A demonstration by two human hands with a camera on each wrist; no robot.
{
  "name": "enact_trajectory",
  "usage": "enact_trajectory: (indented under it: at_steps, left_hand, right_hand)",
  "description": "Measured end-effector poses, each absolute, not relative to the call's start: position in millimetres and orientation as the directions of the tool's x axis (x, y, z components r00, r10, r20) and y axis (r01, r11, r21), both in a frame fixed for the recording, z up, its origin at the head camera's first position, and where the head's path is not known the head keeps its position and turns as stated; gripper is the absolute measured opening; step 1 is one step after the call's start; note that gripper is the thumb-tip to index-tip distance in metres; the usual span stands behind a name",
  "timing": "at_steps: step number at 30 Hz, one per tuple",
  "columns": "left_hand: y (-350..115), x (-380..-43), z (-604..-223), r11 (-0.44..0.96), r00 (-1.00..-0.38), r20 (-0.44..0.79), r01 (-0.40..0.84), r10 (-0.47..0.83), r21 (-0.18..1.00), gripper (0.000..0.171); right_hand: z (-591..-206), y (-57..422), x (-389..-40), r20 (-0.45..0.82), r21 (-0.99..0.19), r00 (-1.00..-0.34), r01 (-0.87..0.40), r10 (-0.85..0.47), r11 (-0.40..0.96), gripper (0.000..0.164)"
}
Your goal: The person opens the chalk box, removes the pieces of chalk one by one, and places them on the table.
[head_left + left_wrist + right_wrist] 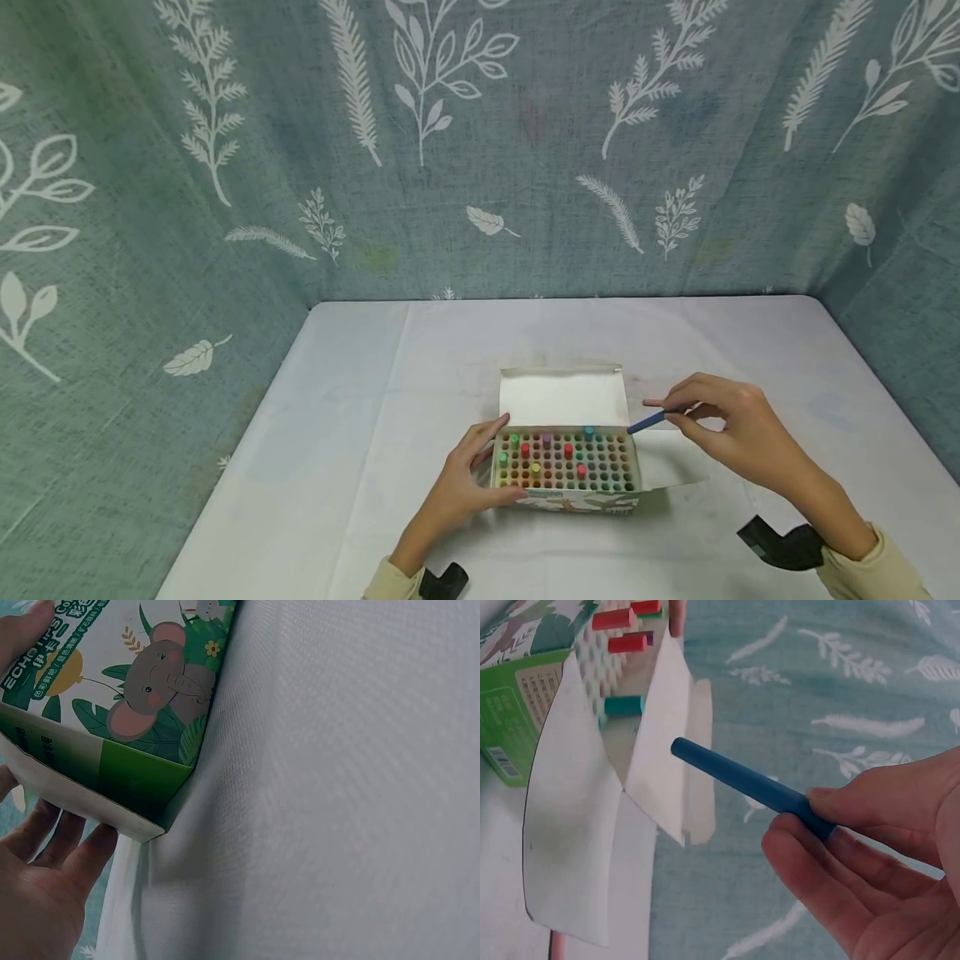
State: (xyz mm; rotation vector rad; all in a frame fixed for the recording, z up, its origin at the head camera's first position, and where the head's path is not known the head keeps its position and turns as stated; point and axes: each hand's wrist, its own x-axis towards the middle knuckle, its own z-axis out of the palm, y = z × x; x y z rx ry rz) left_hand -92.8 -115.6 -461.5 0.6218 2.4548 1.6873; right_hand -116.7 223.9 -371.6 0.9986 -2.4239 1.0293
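Observation:
A blue chalk stick (742, 778) is pinched between the thumb and fingers of my right hand (731, 425). Its free end points toward the right back corner of the chalk box (562, 500), near the rim in the head view. Several coloured chalks stand in the holes of the box's white insert, among them a teal chalk (623, 705) and a yellow chalk (536, 470). My left hand (467, 479) grips the box's left end, thumb along the front and fingers toward the back. In the left wrist view, those fingers lie by a side flap (82, 791).
The box's lid (562, 396) stands open at the back, and a white side flap (667, 458) spreads out to the right. White cloth covers the table (360, 400). A leaf-patterned green curtain (487, 167) hangs behind and at both sides.

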Motion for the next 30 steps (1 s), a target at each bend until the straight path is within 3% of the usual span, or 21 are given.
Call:
enact_trajectory:
  at_steps: [15,23,30]
  left_hand:
    - [-111.6,-95.0,-459.8,0.301,-0.917,0.132,0.256,0.376,0.919,0.087]
    - [-110.4,-93.6,-453.9,0.298,-0.915,0.128,0.254,0.382,0.920,0.087]
    - [-110.9,-93.7,-455.4,0.307,-0.917,0.126,0.253,0.380,0.918,0.087]
  right_hand:
    - [-366.3,240.2,-122.0,0.483,-0.579,-0.811,-0.578,-0.329,0.575,0.027]
    - [-415.2,266.4,-142.5,0.360,-0.705,-0.905,-0.424,-0.228,0.568,0.017]
    - [-462.9,287.8,-159.1,0.316,-0.762,-0.929,-0.369,-0.190,0.533,0.016]
